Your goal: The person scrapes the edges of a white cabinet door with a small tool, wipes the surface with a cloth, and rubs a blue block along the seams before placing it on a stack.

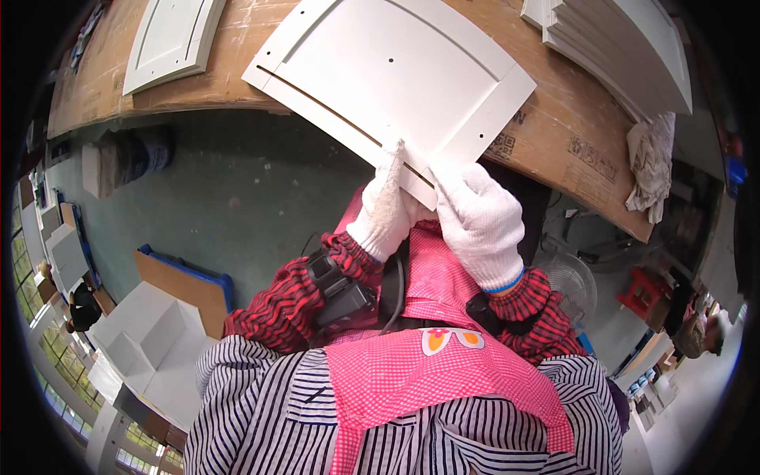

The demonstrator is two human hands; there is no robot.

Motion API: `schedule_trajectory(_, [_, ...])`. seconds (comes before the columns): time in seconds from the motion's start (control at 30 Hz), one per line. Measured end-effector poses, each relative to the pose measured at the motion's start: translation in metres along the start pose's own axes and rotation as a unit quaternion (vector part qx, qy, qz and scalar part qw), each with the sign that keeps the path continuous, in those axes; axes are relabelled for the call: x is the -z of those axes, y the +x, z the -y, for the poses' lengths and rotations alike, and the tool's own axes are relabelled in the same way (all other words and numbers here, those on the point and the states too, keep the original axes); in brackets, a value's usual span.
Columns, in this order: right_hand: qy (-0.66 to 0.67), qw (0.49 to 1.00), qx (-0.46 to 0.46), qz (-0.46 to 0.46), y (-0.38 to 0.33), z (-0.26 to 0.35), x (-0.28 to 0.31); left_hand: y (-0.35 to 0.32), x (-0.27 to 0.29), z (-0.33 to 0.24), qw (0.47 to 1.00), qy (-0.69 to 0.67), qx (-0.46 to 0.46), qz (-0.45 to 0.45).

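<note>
A white panel point(396, 67) with a recessed middle, a long slot along one side and a few small holes lies tilted on the workbench, its near corner jutting past the edge toward me. My left hand point(382, 210), in a white knit glove, grips that near corner, thumb on the top face beside the slot and the other fingers hidden beneath. My right hand point(480, 226), gloved too, is closed at the same corner, its fingertips pressed against the panel's face and edge. Whatever it may pinch is hidden by the curled fingers.
Brown cardboard covers the workbench point(582, 158). Another white panel point(174, 39) lies at the far left, and a stack of white panels point(625, 51) stands at the right beside a crumpled white cloth point(651, 162). A floor fan point(566, 281) sits below right; white furniture parts point(150, 340) are at lower left.
</note>
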State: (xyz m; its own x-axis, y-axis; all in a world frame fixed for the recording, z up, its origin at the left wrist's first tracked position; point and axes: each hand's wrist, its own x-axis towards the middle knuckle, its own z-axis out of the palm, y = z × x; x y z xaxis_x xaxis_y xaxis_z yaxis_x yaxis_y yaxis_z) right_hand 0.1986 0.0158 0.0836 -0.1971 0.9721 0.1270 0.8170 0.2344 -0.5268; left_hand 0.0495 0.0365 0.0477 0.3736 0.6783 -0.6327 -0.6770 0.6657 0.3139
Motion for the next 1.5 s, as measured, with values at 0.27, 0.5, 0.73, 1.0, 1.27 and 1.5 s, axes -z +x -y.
schedule_trajectory(0.27, [0.022,0.999,-0.031,-0.002,0.004,0.007,0.006,0.0,-0.002,0.005,0.998,-0.057,-0.015,-0.01])
schedule_trajectory(0.5, [0.068,0.996,-0.048,0.009,0.005,0.004,0.004,0.003,0.006,0.008,0.998,-0.058,-0.013,-0.021])
schedule_trajectory(0.73, [0.071,0.997,-0.029,0.0,0.006,0.003,0.003,0.007,-0.001,0.009,0.996,-0.075,-0.046,-0.003])
schedule_trajectory(1.0, [0.091,0.995,-0.04,0.007,0.003,0.006,0.004,0.01,0.006,0.012,0.997,-0.069,-0.031,-0.019])
schedule_trajectory(1.27, [0.063,0.997,-0.047,0.01,0.002,0.009,0.006,0.01,-0.004,0.009,0.996,-0.068,-0.026,-0.043])
schedule_trajectory(1.5, [0.066,0.997,-0.046,0.018,0.004,0.011,0.006,0.009,-0.014,0.007,0.996,-0.025,-0.035,-0.081])
